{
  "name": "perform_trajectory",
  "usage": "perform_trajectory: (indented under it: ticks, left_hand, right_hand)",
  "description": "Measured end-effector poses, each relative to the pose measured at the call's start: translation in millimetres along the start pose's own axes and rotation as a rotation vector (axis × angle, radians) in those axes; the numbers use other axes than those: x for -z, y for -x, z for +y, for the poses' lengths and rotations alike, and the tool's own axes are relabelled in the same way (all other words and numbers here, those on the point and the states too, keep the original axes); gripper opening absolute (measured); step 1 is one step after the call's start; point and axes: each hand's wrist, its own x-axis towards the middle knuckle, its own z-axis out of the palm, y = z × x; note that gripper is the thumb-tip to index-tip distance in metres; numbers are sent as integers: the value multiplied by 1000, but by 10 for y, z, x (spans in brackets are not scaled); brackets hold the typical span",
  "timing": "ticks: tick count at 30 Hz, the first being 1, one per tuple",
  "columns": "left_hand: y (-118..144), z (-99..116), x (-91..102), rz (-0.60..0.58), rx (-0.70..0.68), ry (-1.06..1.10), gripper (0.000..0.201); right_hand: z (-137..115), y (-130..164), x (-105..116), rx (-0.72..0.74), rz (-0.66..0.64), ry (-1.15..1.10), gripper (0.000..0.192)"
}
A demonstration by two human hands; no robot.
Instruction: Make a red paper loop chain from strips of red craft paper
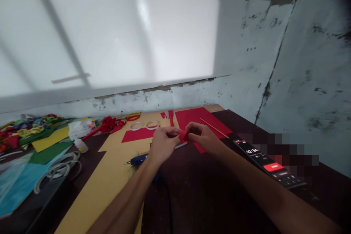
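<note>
Between the fingertips of both hands is a small piece of red paper (182, 136), curled or folded. My left hand (164, 142) pinches it from the left side. From the right, my right hand (202, 137) grips the same piece with thumb and fingers. A blue glue gun (139, 159) lies just left of my left wrist, partly hidden by the forearm. Behind my right hand, a large red sheet (204, 119) lies flat with a thin wooden stick (215, 128) across it. A red strip (200, 148) shows beneath my right hand.
Two silver rings (153, 124) and red-yellow scissors (133, 116) lie behind on tan paper (109, 175). Left are a red flower (109, 124), a small glue bottle (81, 145), coiled white tubing (59, 168) and coloured scraps (30, 129). A phone (267, 162) lies right; a wall stands behind.
</note>
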Motion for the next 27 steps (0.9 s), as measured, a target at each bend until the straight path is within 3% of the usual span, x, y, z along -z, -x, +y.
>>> perform_trajectory:
  ticks: [15, 20, 27]
  left_hand:
    - [-15, -25, -4, 22, 14, 4, 16]
    - [-36, -52, 21, -57, 67, 0, 18]
    - [-25, -17, 8, -15, 62, 18, 18]
  right_hand:
    - [21, -5, 23, 12, -32, -14, 10]
    - [54, -9, 31, 10, -20, 50, 5]
    - [67, -17, 28, 8, -42, 5, 7]
